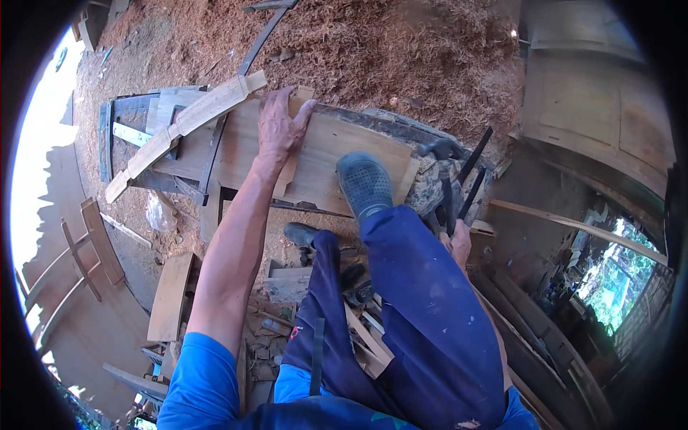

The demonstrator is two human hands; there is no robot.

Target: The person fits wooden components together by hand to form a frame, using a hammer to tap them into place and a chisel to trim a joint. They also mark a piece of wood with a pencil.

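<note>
Lying under left hand point(281, 125): plank point(330, 161)

I see a floor point(373, 43) thick with reddish sawdust and shavings, wooden frames point(79, 258) lying at left in hard sunlight, a plank wall point(595, 122) in shade at right, green foliage point(616, 279) through an opening beyond
</note>
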